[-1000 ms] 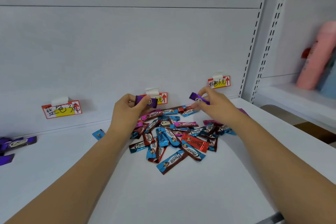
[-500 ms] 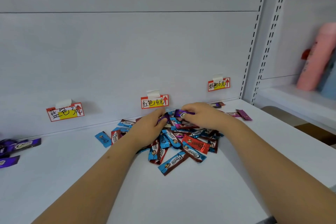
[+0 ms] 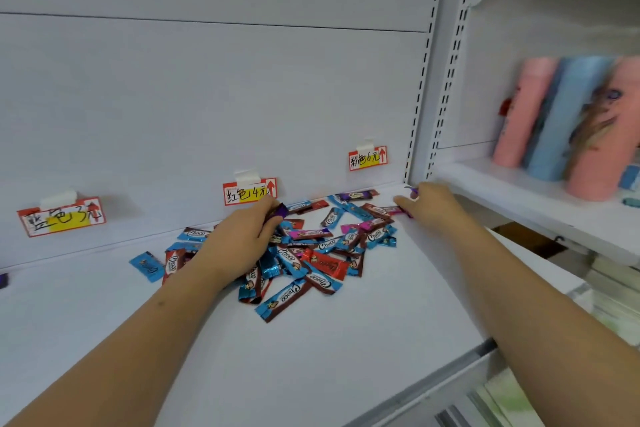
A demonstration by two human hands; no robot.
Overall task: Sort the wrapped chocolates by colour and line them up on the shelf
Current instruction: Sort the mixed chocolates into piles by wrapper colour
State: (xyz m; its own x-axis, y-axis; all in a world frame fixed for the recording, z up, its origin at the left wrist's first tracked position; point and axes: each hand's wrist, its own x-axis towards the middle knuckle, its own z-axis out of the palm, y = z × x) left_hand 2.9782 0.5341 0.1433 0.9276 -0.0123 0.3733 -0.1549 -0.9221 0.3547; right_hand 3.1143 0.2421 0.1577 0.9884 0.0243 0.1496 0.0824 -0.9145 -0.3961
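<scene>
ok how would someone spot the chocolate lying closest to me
Start at the white shelf and find the pile of wrapped chocolates below the middle price tag. The blue-and-brown chocolate lies alone at the pile's near edge.

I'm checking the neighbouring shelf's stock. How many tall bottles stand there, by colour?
Tall pink cylindrical bottles: 2
Tall blue cylindrical bottle: 1
Total: 3
</scene>
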